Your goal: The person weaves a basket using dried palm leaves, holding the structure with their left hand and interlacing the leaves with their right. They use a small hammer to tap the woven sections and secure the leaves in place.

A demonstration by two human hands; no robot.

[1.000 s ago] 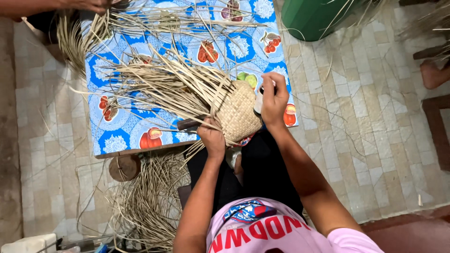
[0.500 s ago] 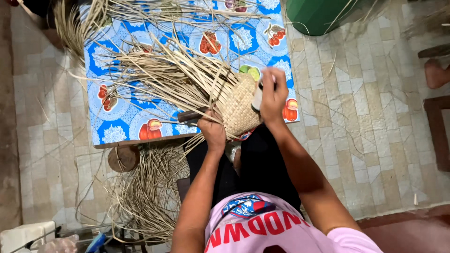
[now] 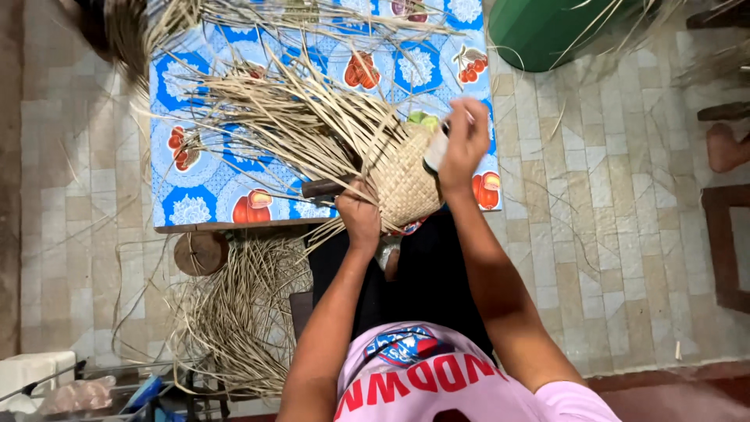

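A half-woven straw basket (image 3: 402,184) lies at the near edge of a table covered by a blue fruit-patterned cloth (image 3: 195,207). Long loose strips (image 3: 289,117) fan out from it to the upper left. My left hand (image 3: 359,217) grips the basket's lower left side, beside a dark brown handle-like piece (image 3: 322,187) that pokes out from under the strips. My right hand (image 3: 462,144) is closed on a small white and dark object (image 3: 434,150) held against the basket's upper right edge. What that object is cannot be made out.
A pile of loose straw strips (image 3: 234,312) lies on the tiled floor under the table's near edge, next to a round wooden piece (image 3: 199,252). A green container (image 3: 547,31) stands at the upper right. Dark wooden furniture (image 3: 723,242) lines the right side.
The view has shifted slightly, so the table sits lower in frame. My right hand has crept a little up the basket's edge. My left hand keeps its grip.
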